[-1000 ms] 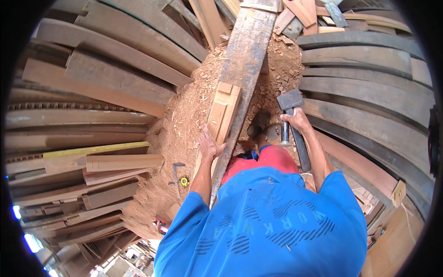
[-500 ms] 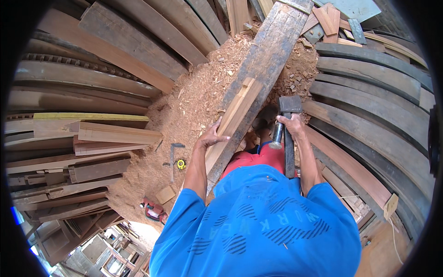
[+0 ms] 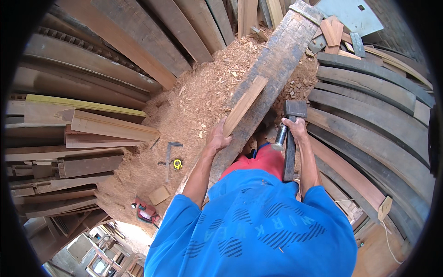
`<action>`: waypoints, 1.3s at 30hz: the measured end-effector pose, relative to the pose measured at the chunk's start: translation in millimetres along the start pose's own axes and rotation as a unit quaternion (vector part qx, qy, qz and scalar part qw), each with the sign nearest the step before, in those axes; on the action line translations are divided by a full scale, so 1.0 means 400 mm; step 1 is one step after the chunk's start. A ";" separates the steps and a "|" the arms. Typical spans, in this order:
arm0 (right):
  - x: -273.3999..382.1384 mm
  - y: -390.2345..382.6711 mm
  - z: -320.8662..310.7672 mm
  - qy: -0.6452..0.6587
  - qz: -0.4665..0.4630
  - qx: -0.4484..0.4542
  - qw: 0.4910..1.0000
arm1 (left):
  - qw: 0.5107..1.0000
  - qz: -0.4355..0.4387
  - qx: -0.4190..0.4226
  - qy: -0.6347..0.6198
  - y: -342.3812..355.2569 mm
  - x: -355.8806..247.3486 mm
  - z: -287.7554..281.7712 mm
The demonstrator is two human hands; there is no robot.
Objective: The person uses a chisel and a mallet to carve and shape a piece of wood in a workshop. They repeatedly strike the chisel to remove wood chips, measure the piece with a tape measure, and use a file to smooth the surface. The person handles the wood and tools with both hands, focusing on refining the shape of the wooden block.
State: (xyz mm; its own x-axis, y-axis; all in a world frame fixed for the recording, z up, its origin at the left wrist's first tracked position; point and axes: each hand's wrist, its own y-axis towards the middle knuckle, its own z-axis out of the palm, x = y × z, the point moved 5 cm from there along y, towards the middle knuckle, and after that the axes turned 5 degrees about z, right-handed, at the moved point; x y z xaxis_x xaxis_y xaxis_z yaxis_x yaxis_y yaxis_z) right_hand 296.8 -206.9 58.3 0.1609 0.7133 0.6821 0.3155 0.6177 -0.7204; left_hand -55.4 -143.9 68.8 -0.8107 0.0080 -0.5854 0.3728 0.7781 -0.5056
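A narrow length of brown wood lies slantwise on the worn plank bench. My left hand is closed round its near end, with the thumb pointing right. In my right hand, right of the bench, I grip a mallet with a dark block head and a long black handle reaching back toward my lap. The same hand also holds a short dark-handled tool with a pale metal end, apparently a chisel. Its other end is hidden by my hand.
Wood shavings cover the floor. A metal square, a yellow tape measure, a wood block and a red power tool lie at left. Stacked boards stand on both sides; wood offcuts lie at far right.
My left hand has turned the wood on the bench, so a narrower face shows and the notched side is out of sight. The right hand keeps both tools. The view has shifted slightly.
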 end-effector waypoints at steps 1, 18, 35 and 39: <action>0.014 0.010 -0.003 -0.021 -0.002 -0.013 1.000 | 1.000 -0.015 0.009 -0.007 -0.003 -0.024 -0.017; 0.363 0.491 0.086 -0.454 -0.153 -0.099 0.872 | 0.995 -0.054 -0.072 0.050 -0.028 -0.020 0.028; 0.431 0.431 0.075 -0.561 -0.116 -0.041 0.818 | 0.989 -0.054 -0.116 0.071 -0.047 -0.021 0.062; 0.416 0.418 0.054 -0.535 -0.118 -0.066 0.834 | 0.989 -0.043 -0.124 0.069 -0.050 -0.017 0.063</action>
State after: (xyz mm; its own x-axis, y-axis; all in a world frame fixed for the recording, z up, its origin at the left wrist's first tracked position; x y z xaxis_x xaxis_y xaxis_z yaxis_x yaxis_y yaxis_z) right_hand 356.2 22.4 48.6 -0.8248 0.5071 0.2502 0.3309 0.7916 -0.5137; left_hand -45.9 -175.2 66.9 -0.8950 0.0085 -0.4460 0.1923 0.9095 -0.3684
